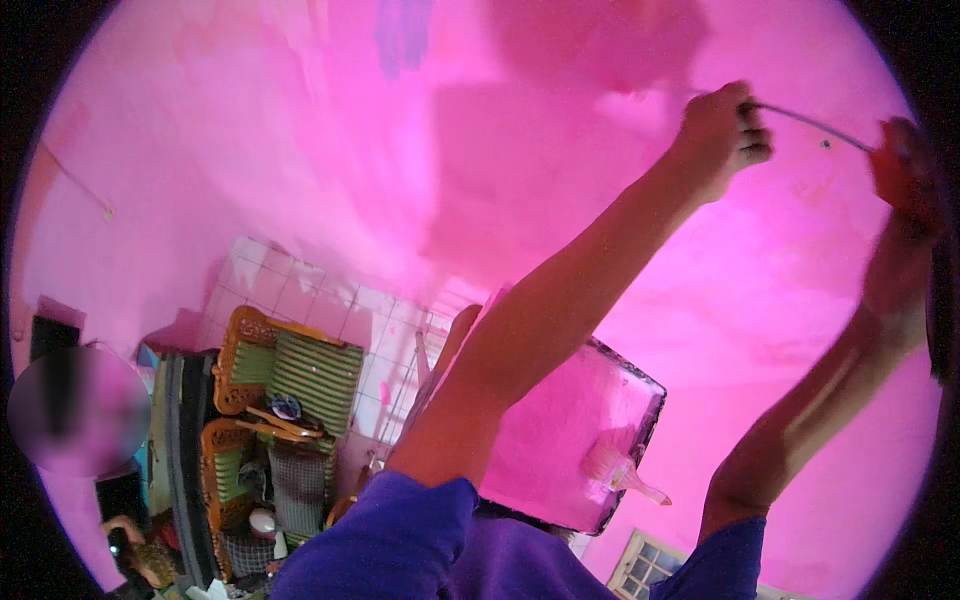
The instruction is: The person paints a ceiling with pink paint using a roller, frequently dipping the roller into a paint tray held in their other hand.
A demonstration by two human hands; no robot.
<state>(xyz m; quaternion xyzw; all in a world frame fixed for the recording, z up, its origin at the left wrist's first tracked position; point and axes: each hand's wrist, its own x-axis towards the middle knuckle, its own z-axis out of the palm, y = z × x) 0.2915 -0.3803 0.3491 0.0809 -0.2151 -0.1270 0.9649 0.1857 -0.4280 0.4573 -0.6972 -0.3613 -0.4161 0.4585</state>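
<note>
Both my arms, in purple sleeves, reach up to the right in front of a pink wall [560, 180]. My left hand [728, 140] is closed around a thin grey rod [815, 122]. At the far right my right hand [912, 175], blurred and in shadow, grips the rod's other end, where something red [884, 172], perhaps a handle, shows. What the rod carries past my left hand cannot be made out. Below my arms is a dark-rimmed tray [652, 400] coated with pink paint. A paintbrush [630, 478] lies across its right side.
Carved wooden chairs [232, 385] with green striped cushions [318, 375] stand at the lower left, with objects piled on them. White floor tiles [265, 265] lie beyond. A window [645, 565] appears at the bottom. Another person's hand [125, 530] shows at the lower left.
</note>
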